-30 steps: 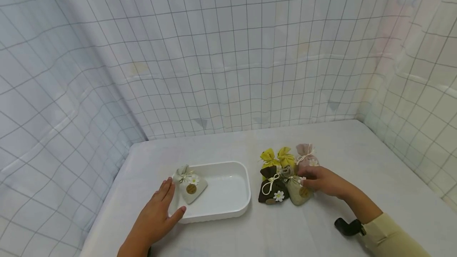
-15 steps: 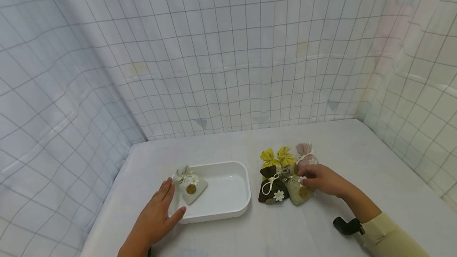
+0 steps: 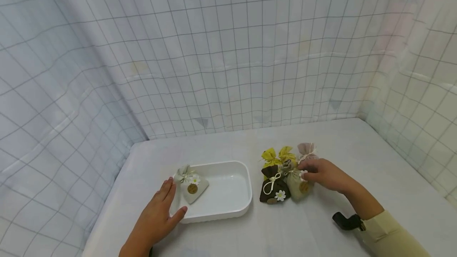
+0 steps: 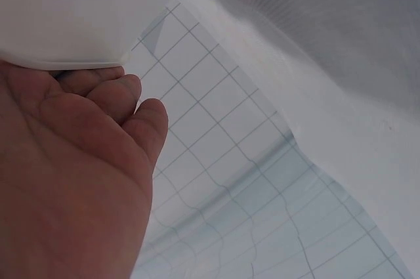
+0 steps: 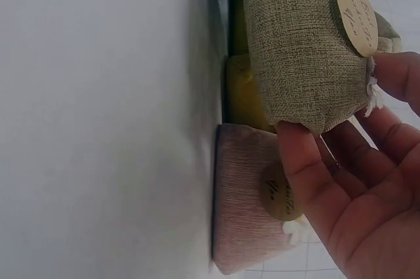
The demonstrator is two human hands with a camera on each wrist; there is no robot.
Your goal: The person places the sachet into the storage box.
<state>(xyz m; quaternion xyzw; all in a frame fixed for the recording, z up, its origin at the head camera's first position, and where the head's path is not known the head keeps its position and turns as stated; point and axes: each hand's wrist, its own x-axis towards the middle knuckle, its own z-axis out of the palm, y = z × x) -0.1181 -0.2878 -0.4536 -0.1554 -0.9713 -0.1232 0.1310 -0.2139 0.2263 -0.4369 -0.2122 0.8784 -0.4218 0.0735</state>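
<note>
In the head view my right hand [image 3: 328, 175] pinches a beige drawstring sachet [image 3: 297, 185] at its right side, thumb near its white flower. Seen from the right wrist, this burlap sachet [image 5: 308, 49] with its round tag is held slightly off the table. My left hand [image 3: 155, 213] lies along the left side of a white tray [image 3: 228, 214], its fingers extended and the thumb by the front rim. A grey-beige sachet [image 3: 198, 191] with a daisy lies inside the tray at the left. From the left wrist, the fingers touch the tray's edge [image 4: 72, 65].
Beside the held sachet lie a dark brown sachet [image 3: 276, 189], two yellow sachets [image 3: 270, 156] behind it and a pink sachet [image 3: 306, 150] at the back right. A grid-patterned curtain [image 3: 228, 58] encloses the white table [image 3: 221, 146].
The right hand has risen a little, and the beige sachet has come up and slightly back with it. My left hand stays at the tray.
</note>
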